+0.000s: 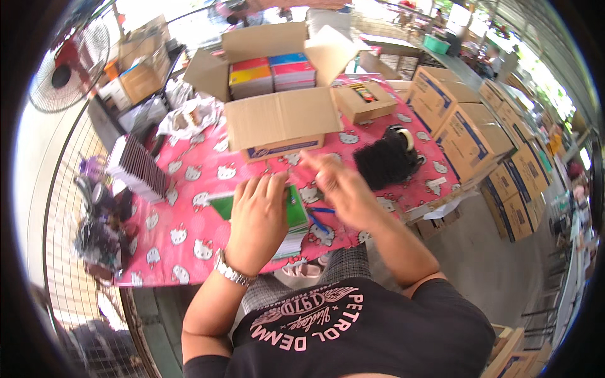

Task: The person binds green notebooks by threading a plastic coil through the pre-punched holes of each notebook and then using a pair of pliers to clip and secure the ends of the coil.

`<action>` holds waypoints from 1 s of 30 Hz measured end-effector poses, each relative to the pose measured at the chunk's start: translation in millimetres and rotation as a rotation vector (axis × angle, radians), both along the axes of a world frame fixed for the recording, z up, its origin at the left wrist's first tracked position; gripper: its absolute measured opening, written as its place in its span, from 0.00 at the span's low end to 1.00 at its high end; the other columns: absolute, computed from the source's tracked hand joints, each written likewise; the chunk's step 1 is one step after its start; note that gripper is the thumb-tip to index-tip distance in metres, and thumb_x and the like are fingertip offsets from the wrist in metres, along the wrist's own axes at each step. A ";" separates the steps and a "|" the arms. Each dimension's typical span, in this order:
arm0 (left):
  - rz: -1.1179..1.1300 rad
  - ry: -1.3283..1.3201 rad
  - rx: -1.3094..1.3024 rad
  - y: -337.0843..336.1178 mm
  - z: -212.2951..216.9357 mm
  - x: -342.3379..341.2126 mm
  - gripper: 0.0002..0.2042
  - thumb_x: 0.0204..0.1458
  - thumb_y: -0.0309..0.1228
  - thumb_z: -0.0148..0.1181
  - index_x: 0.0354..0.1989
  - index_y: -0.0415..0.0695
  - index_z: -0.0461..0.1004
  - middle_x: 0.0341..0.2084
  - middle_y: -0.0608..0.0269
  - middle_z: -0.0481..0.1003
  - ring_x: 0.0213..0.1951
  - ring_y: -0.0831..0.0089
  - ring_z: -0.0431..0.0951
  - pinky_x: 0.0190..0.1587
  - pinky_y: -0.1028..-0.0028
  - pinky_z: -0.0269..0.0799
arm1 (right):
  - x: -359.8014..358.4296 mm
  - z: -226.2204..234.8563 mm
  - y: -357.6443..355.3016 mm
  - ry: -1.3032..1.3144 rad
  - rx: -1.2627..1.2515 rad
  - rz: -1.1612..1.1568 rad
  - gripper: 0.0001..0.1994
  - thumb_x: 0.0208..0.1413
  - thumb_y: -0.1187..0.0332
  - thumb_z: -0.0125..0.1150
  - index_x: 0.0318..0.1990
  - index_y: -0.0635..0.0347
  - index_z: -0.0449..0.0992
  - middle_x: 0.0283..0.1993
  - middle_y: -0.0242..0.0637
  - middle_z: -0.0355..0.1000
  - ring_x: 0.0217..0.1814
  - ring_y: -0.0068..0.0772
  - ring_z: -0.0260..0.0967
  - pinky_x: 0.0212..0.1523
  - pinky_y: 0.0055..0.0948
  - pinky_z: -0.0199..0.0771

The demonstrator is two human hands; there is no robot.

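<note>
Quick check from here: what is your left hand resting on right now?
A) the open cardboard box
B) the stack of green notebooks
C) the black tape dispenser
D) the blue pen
B: the left hand lies flat on the stack of green notebooks on the pink tablecloth.

We're in a semi-open packing or stockroom space: an open carton (277, 94) of bright notebooks on a tabletop (189, 227) under pink cartoon-cat cloth, stacked shipping boxes (479, 138) on the concrete floor (479, 264), a tape dispenser (403, 142), and a standing fan (66, 69).
</note>
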State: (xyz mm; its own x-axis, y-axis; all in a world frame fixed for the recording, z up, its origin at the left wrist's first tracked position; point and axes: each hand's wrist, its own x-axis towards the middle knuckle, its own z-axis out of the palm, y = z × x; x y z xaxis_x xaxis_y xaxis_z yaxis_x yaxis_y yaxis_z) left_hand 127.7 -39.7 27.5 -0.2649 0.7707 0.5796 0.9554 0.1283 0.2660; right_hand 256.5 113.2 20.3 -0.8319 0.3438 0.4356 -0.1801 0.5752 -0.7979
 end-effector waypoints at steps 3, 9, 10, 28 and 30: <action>-0.005 -0.015 0.018 -1.7 1.2 -2.5 0.11 0.53 0.22 0.56 0.46 0.42 0.71 0.35 0.56 0.76 0.42 0.57 0.75 0.52 0.59 0.63 | -12.2 4.4 11.5 0.042 0.145 0.087 0.19 0.63 0.78 0.52 0.61 0.62 0.71 0.45 0.44 0.71 0.47 0.38 0.71 0.51 0.29 0.70; 0.000 -0.073 0.016 -4.1 2.6 -6.5 0.10 0.54 0.22 0.58 0.44 0.41 0.71 0.35 0.57 0.77 0.41 0.57 0.76 0.49 0.61 0.64 | -27.2 9.3 13.7 0.081 0.156 0.144 0.17 0.53 0.84 0.60 0.49 0.61 0.80 0.37 0.38 0.71 0.39 0.32 0.72 0.40 0.28 0.72; -0.007 -0.075 0.017 -3.4 3.5 -7.1 0.10 0.54 0.22 0.58 0.44 0.41 0.70 0.35 0.57 0.77 0.41 0.56 0.76 0.48 0.61 0.64 | -28.9 8.0 15.4 0.099 0.164 0.149 0.15 0.53 0.84 0.61 0.47 0.62 0.81 0.36 0.37 0.72 0.38 0.32 0.72 0.39 0.28 0.72; -0.010 0.062 -0.085 -3.8 12.1 -1.5 0.13 0.52 0.27 0.62 0.46 0.45 0.70 0.33 0.60 0.76 0.38 0.60 0.76 0.47 0.63 0.63 | -12.1 43.6 14.7 -0.249 0.157 0.204 0.16 0.59 0.72 0.61 0.54 0.62 0.69 0.33 0.44 0.73 0.34 0.36 0.74 0.37 0.36 0.72; -0.003 0.064 -0.093 -7.0 10.7 -3.8 0.13 0.52 0.27 0.62 0.45 0.45 0.70 0.33 0.61 0.76 0.38 0.60 0.76 0.47 0.63 0.63 | -14.9 37.4 10.4 -0.130 0.297 0.214 0.16 0.61 0.70 0.59 0.55 0.61 0.67 0.35 0.45 0.74 0.35 0.39 0.76 0.37 0.36 0.74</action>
